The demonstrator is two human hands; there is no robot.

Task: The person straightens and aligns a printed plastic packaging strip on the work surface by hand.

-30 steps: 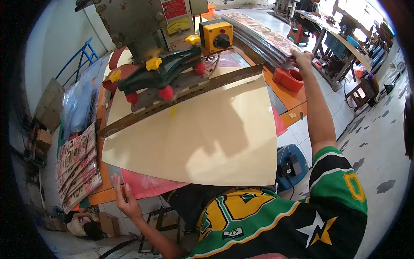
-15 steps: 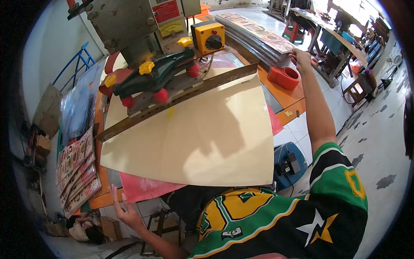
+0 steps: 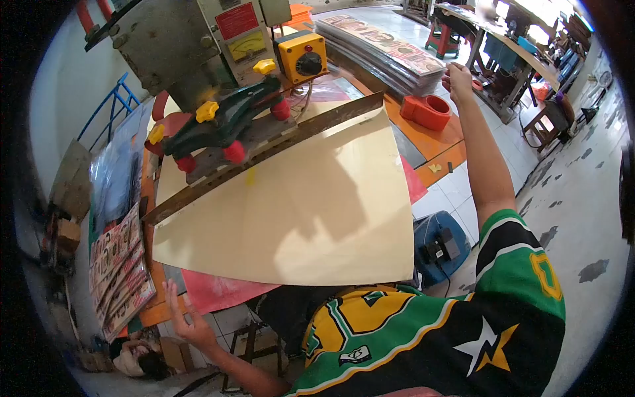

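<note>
- Cream sheet [image 3: 284,218] lies beneath the metal bar [image 3: 337,120].
- Left hand [image 3: 188,322], seven o'clock: spread open, empty.
- Right hand [image 3: 457,82], two o'clock: half-curled near wrapped stack [image 3: 390,53]; hold unclear.

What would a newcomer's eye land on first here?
Probably the large cream sheet across the middle, with a long brownish metal bar running over its far part. Next, perhaps, the dark green bracket with yellow and red knobs beyond the bar, and the yellow box behind. The bright jersey at the bottom also stands out.
</note>
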